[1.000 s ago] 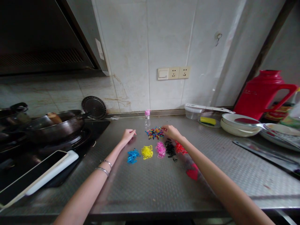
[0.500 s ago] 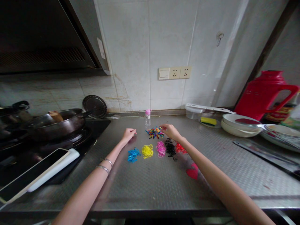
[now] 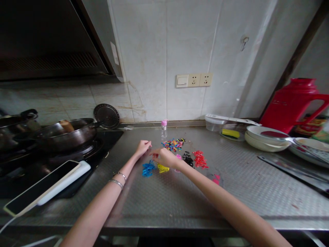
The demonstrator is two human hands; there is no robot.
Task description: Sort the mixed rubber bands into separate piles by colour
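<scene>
Sponge on clear dish, R hand w/ fingers parted nr blue bands, L hand grip unclear.

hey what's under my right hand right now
Past the edges of your right hand, parts of the yellow pile and pink pile show. The rest of both is covered, and I can't see what lies directly beneath your palm.

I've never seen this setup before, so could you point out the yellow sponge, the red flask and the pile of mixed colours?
Yellow sponge [image 3: 230,133]: head view, its top.
Red flask [image 3: 280,109]: head view, its body.
Mixed-colour pile [image 3: 174,144]: head view, its middle.
</scene>
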